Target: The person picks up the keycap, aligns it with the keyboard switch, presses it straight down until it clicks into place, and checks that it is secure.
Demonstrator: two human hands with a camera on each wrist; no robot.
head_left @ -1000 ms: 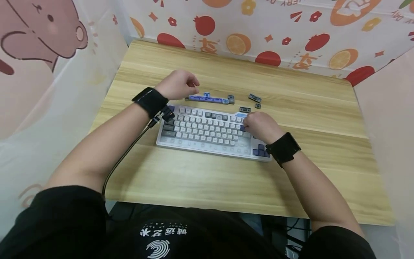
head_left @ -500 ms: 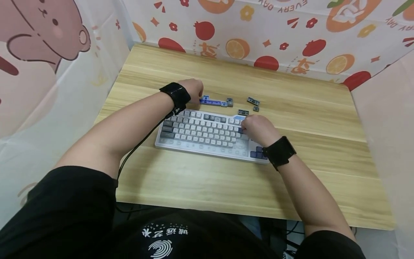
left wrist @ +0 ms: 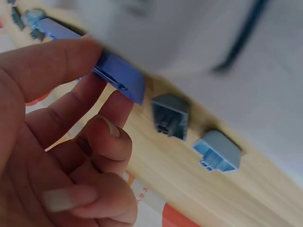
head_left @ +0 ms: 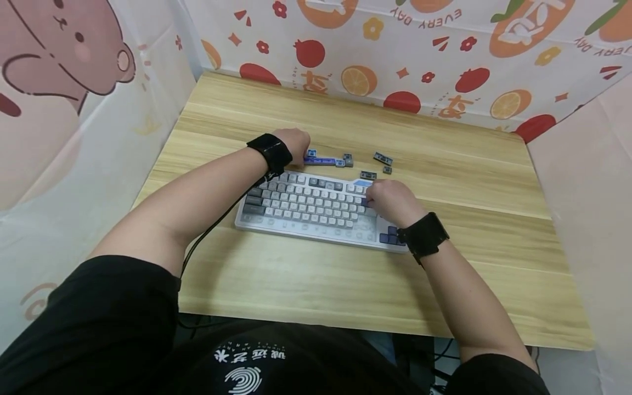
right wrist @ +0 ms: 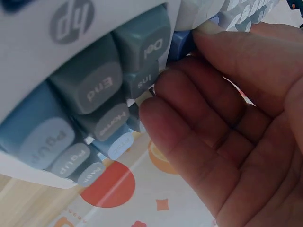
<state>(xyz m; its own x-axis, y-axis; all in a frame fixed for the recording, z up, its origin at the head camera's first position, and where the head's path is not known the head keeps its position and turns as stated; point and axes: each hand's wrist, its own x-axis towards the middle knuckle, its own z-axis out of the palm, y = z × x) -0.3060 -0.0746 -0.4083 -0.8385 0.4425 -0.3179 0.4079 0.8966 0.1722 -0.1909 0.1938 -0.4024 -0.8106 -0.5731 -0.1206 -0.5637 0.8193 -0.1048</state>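
Behind the keyboard, my left hand reaches down to a long purple spacebar keycap lying on the table. In the left wrist view my thumb and fingers pinch this spacebar keycap near one end, its hollow underside showing. Beside it lie a dark grey keycap and a light blue keycap, stems showing. My right hand is at the keyboard's right side. The right wrist view shows its thumb and curled fingers at a dark blue keycap, beside the Del keycap.
Loose small keycaps lie behind the keyboard: a light blue one, a grey one and dark ones such as the slanted keycap. A cable runs along my left forearm. Patterned curtains border the wooden table.
My left hand has moved right and down onto the spacebar keycap, where its fingers close. My right hand stays at the same part of the keyboard. The view has shifted slightly.
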